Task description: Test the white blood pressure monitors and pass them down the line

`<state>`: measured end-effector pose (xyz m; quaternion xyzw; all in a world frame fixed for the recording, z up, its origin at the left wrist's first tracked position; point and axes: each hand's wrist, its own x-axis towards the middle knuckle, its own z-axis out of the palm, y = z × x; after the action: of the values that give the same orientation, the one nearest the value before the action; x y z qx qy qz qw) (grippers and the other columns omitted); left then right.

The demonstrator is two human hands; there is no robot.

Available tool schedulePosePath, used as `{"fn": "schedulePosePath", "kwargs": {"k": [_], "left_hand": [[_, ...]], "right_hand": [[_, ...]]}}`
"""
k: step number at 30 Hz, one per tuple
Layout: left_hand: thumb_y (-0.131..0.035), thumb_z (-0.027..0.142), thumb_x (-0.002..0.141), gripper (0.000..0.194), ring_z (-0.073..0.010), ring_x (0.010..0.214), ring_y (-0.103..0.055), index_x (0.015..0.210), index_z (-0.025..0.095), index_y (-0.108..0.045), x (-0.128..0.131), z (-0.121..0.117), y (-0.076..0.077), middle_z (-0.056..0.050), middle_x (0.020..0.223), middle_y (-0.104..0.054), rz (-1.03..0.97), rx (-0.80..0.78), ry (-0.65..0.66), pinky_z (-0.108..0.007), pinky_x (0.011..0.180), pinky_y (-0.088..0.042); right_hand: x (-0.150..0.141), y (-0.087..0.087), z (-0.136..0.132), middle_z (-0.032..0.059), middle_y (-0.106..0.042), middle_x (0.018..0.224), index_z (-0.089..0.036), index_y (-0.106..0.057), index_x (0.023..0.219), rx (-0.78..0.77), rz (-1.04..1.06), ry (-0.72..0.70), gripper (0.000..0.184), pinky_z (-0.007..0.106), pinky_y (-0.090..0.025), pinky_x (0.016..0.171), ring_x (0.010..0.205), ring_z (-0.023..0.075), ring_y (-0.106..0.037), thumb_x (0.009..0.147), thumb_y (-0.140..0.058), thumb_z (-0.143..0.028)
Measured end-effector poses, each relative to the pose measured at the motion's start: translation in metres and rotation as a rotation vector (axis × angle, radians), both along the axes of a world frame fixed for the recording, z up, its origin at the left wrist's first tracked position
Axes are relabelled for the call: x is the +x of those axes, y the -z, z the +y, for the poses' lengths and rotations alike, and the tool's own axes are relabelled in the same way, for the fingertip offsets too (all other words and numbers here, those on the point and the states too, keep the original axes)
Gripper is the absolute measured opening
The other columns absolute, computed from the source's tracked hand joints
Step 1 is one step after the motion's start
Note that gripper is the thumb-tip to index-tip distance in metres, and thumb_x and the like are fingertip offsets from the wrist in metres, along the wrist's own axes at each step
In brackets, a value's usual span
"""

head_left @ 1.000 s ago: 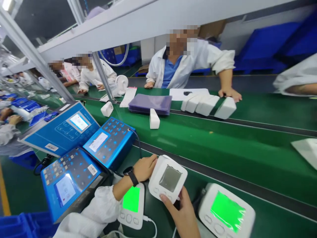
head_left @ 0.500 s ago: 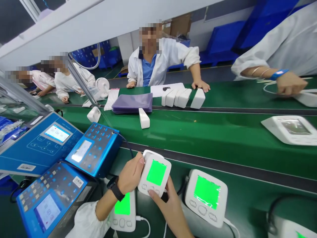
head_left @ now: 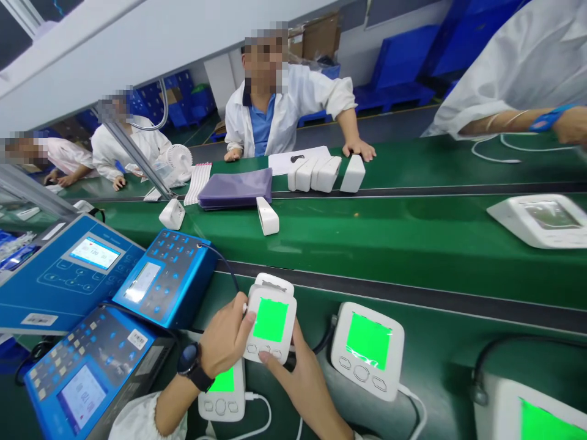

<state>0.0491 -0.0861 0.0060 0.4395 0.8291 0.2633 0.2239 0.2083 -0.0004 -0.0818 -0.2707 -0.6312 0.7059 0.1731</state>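
My left hand (head_left: 224, 342), with a black watch on its wrist, and my right hand (head_left: 298, 382) both grip the sides of a white blood pressure monitor (head_left: 270, 324). Its green screen faces up and its front buttons are toward me. Below my left hand lies a second white monitor (head_left: 221, 397), partly hidden, with a cable at its base. A third monitor (head_left: 367, 351) sits to the right of my right hand. A fourth (head_left: 532, 415) is cut off at the lower right corner.
Blue test instruments (head_left: 165, 281) with keypads and small screens stand at my left. A dark rail (head_left: 413, 293) divides the green belt. Beyond it are a white monitor, white plastic parts, a purple stack of film and a co-worker's hands. Another co-worker's sleeve shows at upper right.
The held monitor's screen has changed from grey to green. The view has swung, and a co-worker's hand has left a white monitor on the far belt and moved right.
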Motion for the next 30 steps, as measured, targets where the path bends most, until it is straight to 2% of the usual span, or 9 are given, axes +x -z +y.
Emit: {"fn": "schedulePosePath", "kwargs": {"k": [4,9,12,14,17,20,23,26,30], "left_hand": [[-0.032,0.053,0.105,0.031,-0.024,0.062,-0.045,0.091,0.026,-0.04,-0.006,-0.008,-0.008,0.001,0.071,-0.047,0.027,-0.1,0.063,-0.037,0.065,-0.025],[-0.02,0.055,0.107,0.045,-0.0245,0.089,-0.058,0.093,0.024,-0.049,-0.046,0.017,-0.003,-0.006,0.095,-0.061,-0.115,0.086,0.064,-0.04,0.086,-0.045],[-0.055,0.057,0.096,0.039,-0.0271,0.108,-0.061,0.111,0.021,-0.055,-0.063,0.05,0.017,-0.01,0.114,-0.065,-0.135,0.065,0.056,-0.044,0.099,-0.047],[-0.074,0.056,0.082,0.048,-0.0272,0.104,-0.065,0.111,0.021,-0.06,-0.064,0.067,0.03,-0.009,0.11,-0.07,-0.204,0.014,0.103,-0.043,0.093,-0.053],[-0.077,0.056,0.077,0.054,-0.0255,0.093,-0.071,0.113,0.02,-0.061,-0.065,0.079,0.032,-0.008,0.103,-0.074,-0.274,-0.024,0.115,-0.038,0.08,-0.058],[-0.072,0.055,0.084,0.058,-0.0255,0.096,-0.073,0.128,0.02,-0.058,-0.091,0.093,0.015,-0.01,0.113,-0.074,-0.197,-0.013,0.042,-0.038,0.084,-0.058],[-0.067,0.045,0.092,0.053,-0.0272,0.106,-0.069,0.135,0.018,-0.055,-0.136,0.131,-0.001,-0.013,0.121,-0.071,0.005,-0.014,-0.077,-0.044,0.096,-0.055],[-0.062,0.041,0.099,0.044,-0.0293,0.115,-0.065,0.134,0.016,-0.057,-0.166,0.183,-0.006,-0.014,0.128,-0.066,0.2,-0.054,-0.114,-0.053,0.103,-0.051],[-0.065,0.023,0.094,0.052,-0.0371,0.144,-0.041,0.144,0.015,-0.053,-0.157,0.236,-0.011,-0.02,0.154,-0.048,0.441,-0.048,0.071,-0.06,0.12,-0.028]], "right_hand": [[0.002,0.002,-0.003,0.011,-0.064,0.147,-0.025,-0.032,0.161,0.017,0.043,0.017,0.083,0.049,-0.054,0.106,0.127,0.0325,-0.065,0.091,-0.072,-0.04],[0.005,-0.005,-0.011,0.0089,-0.069,0.14,-0.029,-0.037,0.159,-0.12,0.124,0.035,0.078,0.046,-0.057,0.103,0.121,0.0313,-0.069,0.091,-0.073,-0.044],[0.008,0.0,-0.019,0.0103,-0.063,0.148,-0.029,-0.042,0.157,-0.085,0.149,0.049,0.077,0.049,-0.05,0.111,0.131,0.0335,-0.063,0.09,-0.075,-0.046],[0.009,0.007,-0.024,0.0114,-0.059,0.152,-0.028,-0.045,0.156,-0.043,0.151,0.055,0.078,0.051,-0.048,0.113,0.135,0.0354,-0.059,0.087,-0.077,-0.046],[0.011,0.017,-0.025,0.0122,-0.058,0.152,-0.029,-0.048,0.155,-0.003,0.161,0.083,0.081,0.051,-0.051,0.11,0.134,0.0375,-0.059,0.083,-0.08,-0.046],[0.01,0.019,-0.023,0.0122,-0.06,0.15,-0.029,-0.047,0.156,0.02,0.173,0.12,0.082,0.053,-0.049,0.111,0.133,0.0382,-0.06,0.083,-0.08,-0.047],[0.008,0.017,-0.02,0.0113,-0.061,0.149,-0.029,-0.045,0.157,-0.005,0.143,0.136,0.08,0.052,-0.048,0.112,0.132,0.0363,-0.06,0.085,-0.077,-0.044],[0.005,0.012,-0.015,0.01,-0.062,0.148,-0.029,-0.042,0.158,-0.006,0.104,0.152,0.082,0.048,-0.051,0.11,0.131,0.0342,-0.061,0.085,-0.075,-0.04],[0.0,0.002,0.001,0.0096,-0.064,0.14,-0.031,-0.034,0.163,0.18,-0.04,0.182,0.084,0.047,-0.054,0.104,0.125,0.0346,-0.063,0.087,-0.071,-0.036]]}}
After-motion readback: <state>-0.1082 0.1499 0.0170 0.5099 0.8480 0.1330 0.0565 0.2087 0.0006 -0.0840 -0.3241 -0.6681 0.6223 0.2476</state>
